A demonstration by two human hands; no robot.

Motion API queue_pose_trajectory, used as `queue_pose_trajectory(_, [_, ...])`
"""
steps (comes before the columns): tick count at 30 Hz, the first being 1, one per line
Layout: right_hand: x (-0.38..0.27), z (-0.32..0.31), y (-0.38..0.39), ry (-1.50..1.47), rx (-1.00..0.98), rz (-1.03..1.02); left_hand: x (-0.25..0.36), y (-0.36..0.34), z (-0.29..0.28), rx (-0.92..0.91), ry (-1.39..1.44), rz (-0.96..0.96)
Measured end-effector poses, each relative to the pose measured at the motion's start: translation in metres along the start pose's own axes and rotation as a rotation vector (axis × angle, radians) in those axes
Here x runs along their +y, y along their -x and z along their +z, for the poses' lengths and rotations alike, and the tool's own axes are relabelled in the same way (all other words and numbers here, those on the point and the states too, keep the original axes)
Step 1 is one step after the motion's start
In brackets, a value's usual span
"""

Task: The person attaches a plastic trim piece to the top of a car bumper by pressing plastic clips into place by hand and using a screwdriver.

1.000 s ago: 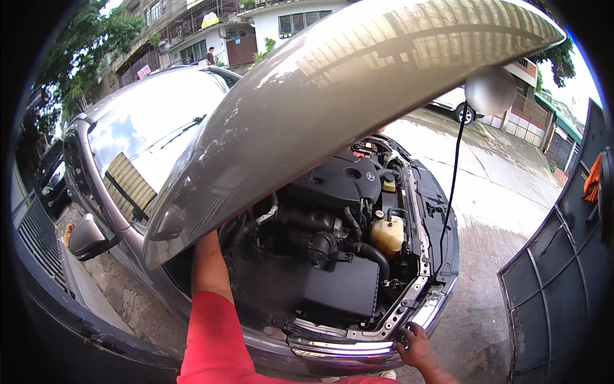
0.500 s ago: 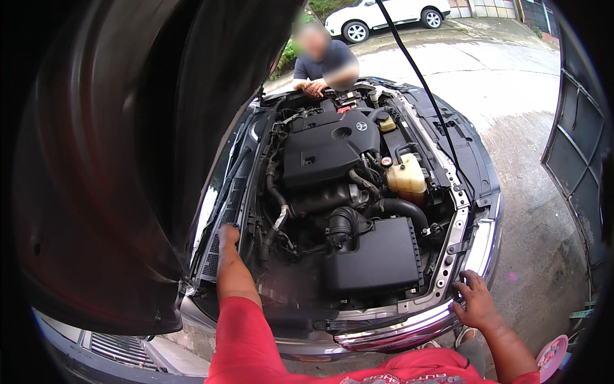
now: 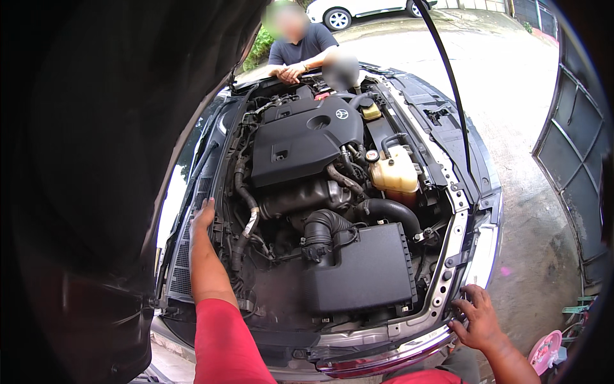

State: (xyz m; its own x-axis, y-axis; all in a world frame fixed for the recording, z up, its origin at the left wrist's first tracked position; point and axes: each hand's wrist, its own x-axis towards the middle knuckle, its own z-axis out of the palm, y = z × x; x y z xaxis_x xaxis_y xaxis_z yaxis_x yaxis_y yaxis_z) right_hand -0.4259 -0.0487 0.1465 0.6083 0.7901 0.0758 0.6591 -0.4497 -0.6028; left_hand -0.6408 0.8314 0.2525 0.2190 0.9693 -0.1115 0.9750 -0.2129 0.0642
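A car's engine bay lies before me under the raised hood (image 3: 96, 160). My left hand (image 3: 203, 217) rests on the edge of the windshield cowl (image 3: 182, 256), its fingers stretched forward and partly hidden; I see nothing in it. At the front right corner, my right hand (image 3: 475, 318) lies by the chrome front trim (image 3: 481, 259) with its fingers bent and apart, holding nothing. Between my arms sit the black air filter box (image 3: 361, 272) with its ribbed intake hose (image 3: 318, 233), the black engine cover (image 3: 297, 144) and a yellowed coolant reservoir (image 3: 393, 173).
Across the engine bay a person (image 3: 304, 45) in a dark shirt leans on the far fender, hands together. A thin black hood prop (image 3: 451, 73) rises at the right. Beyond stand a metal gate (image 3: 575, 141), a pink basin (image 3: 545, 352) and a white car (image 3: 371, 11).
My view has shifted, so the engine bay appears farther left and slightly higher. Both hands stay at about the same spots on the car.
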Motion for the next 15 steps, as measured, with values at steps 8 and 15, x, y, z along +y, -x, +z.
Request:
queue_pose_trajectory(8, [-0.002,0.006,-0.006,0.008,0.049,0.051,0.004,-0.008,0.004,0.079,0.105,0.02])
queue_pose_trajectory(15, [-0.005,0.012,-0.008,-0.065,0.043,0.101,-0.053,0.03,-0.002,0.276,0.097,0.32])
